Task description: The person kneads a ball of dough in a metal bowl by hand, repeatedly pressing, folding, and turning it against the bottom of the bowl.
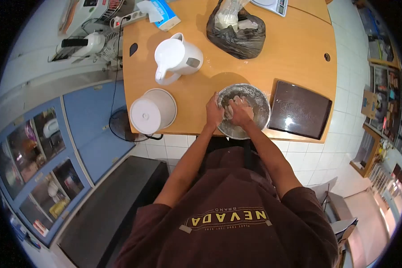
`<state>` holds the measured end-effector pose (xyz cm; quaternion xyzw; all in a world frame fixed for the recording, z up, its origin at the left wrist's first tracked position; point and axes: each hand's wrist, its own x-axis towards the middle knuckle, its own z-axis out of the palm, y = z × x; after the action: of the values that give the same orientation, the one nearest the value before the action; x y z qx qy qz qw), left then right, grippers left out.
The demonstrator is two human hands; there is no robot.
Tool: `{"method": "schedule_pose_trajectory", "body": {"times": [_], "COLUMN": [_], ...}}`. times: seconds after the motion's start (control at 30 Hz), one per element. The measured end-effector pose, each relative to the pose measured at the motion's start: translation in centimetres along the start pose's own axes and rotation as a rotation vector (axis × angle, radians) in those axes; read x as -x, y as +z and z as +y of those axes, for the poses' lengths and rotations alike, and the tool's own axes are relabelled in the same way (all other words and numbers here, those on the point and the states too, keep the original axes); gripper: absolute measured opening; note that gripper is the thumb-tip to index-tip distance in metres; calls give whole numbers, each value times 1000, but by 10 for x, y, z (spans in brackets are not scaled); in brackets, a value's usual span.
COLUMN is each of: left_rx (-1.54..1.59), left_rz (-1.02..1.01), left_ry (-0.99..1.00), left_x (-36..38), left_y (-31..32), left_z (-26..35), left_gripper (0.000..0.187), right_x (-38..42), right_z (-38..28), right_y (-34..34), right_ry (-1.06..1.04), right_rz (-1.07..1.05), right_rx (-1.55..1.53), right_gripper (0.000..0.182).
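Observation:
A round metal bowl [262, 117], dusted with flour inside, stands at the near edge of the wooden table. My left hand [215, 110] grips the bowl's left rim. Inside the bowl, my right hand [240, 111] presses on pale dough [229, 111], its fingers bent into it and partly coated. The dough is largely hidden under that hand. Just right of the bowl lies a dark rectangular tray [300, 107] with a shiny surface. To the left is a white lidded container [146, 115], close to the table edge.
A white pitcher [176, 56] stands behind the container. Farther back are a black plastic bag [239, 43] with clear bags in it, a blue tissue box [166, 17] and a white scale [274, 5]. A cable hangs beside the table's left edge.

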<state>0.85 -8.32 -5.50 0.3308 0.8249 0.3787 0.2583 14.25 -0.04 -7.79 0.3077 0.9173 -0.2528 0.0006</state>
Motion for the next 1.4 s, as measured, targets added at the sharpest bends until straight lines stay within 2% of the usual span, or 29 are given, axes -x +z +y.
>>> {"method": "schedule_pose_trajectory", "body": {"times": [0.07, 0.23, 0.33, 0.43, 0.53, 0.57, 0.67, 0.77, 0.87, 0.97, 1.07, 1.17, 1.23, 1.33, 1.4], "left_rx": [62, 80, 65, 49, 12, -3, 66, 52, -18, -23, 99, 75, 54, 58, 71], "left_rz": [-61, -5, 0, 2, -27, -38, 51, 60, 117, 108, 93, 97, 96, 70, 48], "left_ry": [-76, -107, -87, -73, -79, -80, -5, -40, 75, 20, -60, -94, -31, -31, -74], "left_x": [-1, 1, 0, 0, 0, 0, 2, 1, -1, 0, -2, -3, -4, -7, -9], "left_y": [-2, 5, -6, -10, -9, -10, -4, -8, 3, -1, 1, -8, -6, -10, -12], "left_z": [2, -4, 18, 24, 21, 22, -2, 9, -12, 1, -1, 20, 19, 26, 28], "left_gripper": [59, 57, 56, 57, 60, 60, 64, 64, 63, 60, 61, 59, 58, 57, 57], "right_x": [-10, -30, -33, -28, -25, -22, -7, 5, 14, 26, 37, 43, 43, 30, 16], "right_z": [-1, -14, -18, -9, 3, 6, 14, 8, -1, -1, -15, -18, -23, -25, -20], "right_y": [-2, -26, -28, -11, -17, -23, -37, -78, -98, -78, -68, -43, -38, -30, -25], "right_ry": [61, 193, 271, 285, 412, 373, 217, 227, 139, 55, 9, -30, -65, 71, 73], "right_rz": [-49, -183, -128, 174, 253, 329, 465, 157, -60, -158, -64, -98, -95, -116, -77], "right_rx": [9, 58, -23, -151, -426, -535, -425, -472, -185, -79, -47, 31, 97, 29, 56], "right_gripper": [48, 48, 45, 37, 32, 28, 34, 47, 58, 58, 58, 61, 61, 62, 61]}}
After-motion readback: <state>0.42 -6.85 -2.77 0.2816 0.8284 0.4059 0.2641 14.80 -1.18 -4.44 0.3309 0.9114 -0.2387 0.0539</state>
